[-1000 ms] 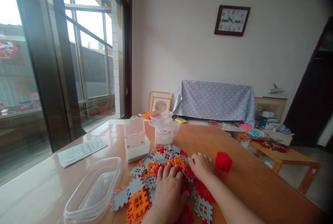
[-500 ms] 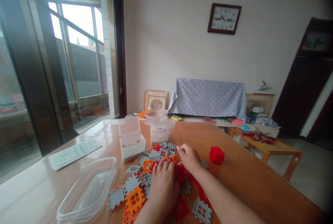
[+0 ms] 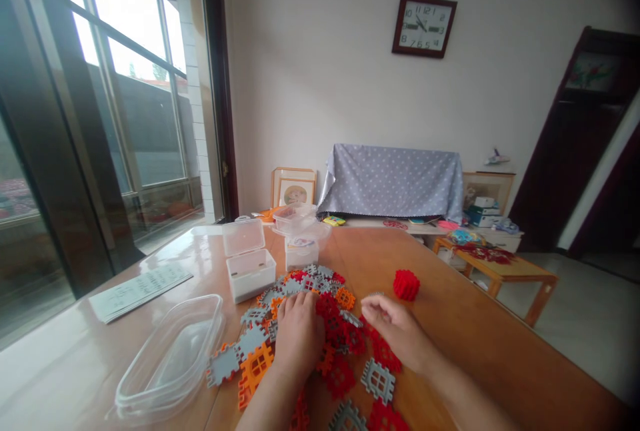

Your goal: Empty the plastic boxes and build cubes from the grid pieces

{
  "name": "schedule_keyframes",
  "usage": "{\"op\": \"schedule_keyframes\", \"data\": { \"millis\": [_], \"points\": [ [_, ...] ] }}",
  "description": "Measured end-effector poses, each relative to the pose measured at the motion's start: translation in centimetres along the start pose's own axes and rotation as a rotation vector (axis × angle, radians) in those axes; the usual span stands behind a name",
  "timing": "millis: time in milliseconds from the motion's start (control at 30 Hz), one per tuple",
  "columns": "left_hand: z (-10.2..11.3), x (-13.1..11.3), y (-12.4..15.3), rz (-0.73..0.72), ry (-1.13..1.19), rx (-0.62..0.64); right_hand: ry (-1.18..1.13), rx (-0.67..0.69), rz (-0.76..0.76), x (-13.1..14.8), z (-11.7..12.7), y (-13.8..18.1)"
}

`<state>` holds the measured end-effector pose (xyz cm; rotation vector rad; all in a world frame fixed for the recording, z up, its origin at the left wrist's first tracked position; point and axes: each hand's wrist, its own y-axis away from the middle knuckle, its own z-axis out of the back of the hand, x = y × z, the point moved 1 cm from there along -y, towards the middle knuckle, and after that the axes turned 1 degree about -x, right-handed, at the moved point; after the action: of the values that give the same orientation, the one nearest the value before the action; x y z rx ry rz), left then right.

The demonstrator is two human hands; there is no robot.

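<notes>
My left hand (image 3: 300, 331) rests on the heap of interlocking plastic building pieces. Its fingers bend down over them, tips hidden, and what they grip is out of sight. Against its right side stand several red pieces (image 3: 329, 314). My right hand (image 3: 393, 324) hovers just right of the heap, fingers curled in toward the thumb; nothing can be made out between them. A tilted grey piece (image 3: 351, 318) lies left of its fingertips, and an orange piece (image 3: 345, 297) sits behind that. Below it are a red piece (image 3: 385, 351) and a grey window piece (image 3: 378, 379).
A red ball-like cluster (image 3: 406, 284) stands on the wooden table (image 3: 480, 344) at right. Left are a clear plastic tub (image 3: 125, 377), written-on sheets (image 3: 140, 291) and a white lidded box (image 3: 251, 274). Another clear container (image 3: 301, 254) stands behind the heap.
My right hand has drawn back from the heap's far side toward the right. My left hand's fingers have bent more over the pieces. The view has shifted slightly.
</notes>
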<state>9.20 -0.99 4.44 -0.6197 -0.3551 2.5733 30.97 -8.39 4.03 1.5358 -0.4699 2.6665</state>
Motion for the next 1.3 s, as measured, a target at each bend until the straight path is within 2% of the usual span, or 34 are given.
{"op": "schedule_keyframes", "data": {
  "millis": [100, 200, 300, 500, 667, 900, 967, 1033, 1167, 1233, 1300],
  "points": [
    [-0.1, 0.1, 0.0, 0.024, -0.017, -0.034, 0.234, 0.097, 0.016, -1.8, 0.4, 4.1],
    [0.0, -0.3, 0.0, 0.061, -0.037, -0.053, 0.383, 0.3, 0.07, -2.9, -0.2, 6.6],
    [0.0, -0.7, 0.1, 0.073, -0.038, -0.037, 0.439, 0.418, 0.106, -2.8, -1.0, 7.1],
    [-1.3, 0.2, 0.1, 0.019, -0.027, -0.043, 0.527, 0.453, 0.095, -0.5, -1.9, 5.5],
    [-2.3, 1.0, -0.4, 0.017, -0.013, -0.069, 0.507, 0.384, 0.233, 0.5, -1.8, 4.8],
    [-2.6, 1.4, -0.7, 0.003, 0.007, -0.098, 0.48, 0.075, 0.272, -0.4, -0.8, 2.6],
    [-2.6, 1.4, -0.7, -0.004, 0.01, -0.107, 0.461, -0.001, 0.228, -1.1, 0.3, 1.5],
    [-2.6, 1.4, -0.7, -0.011, 0.007, -0.121, 0.514, -0.056, 0.119, -2.0, 1.4, 0.3],
    [-2.8, 1.5, -0.8, -0.009, -0.021, -0.143, 0.734, -0.019, -0.174, -3.4, 2.6, -1.3],
    [-2.9, 1.5, -0.9, -0.003, -0.03, -0.146, 0.763, 0.034, -0.218, -3.4, 2.3, -1.7],
    [-3.0, 1.6, -1.0, -0.001, -0.033, -0.15, 0.713, 0.06, -0.173, -3.1, 1.8, -2.2]
  ]
}}
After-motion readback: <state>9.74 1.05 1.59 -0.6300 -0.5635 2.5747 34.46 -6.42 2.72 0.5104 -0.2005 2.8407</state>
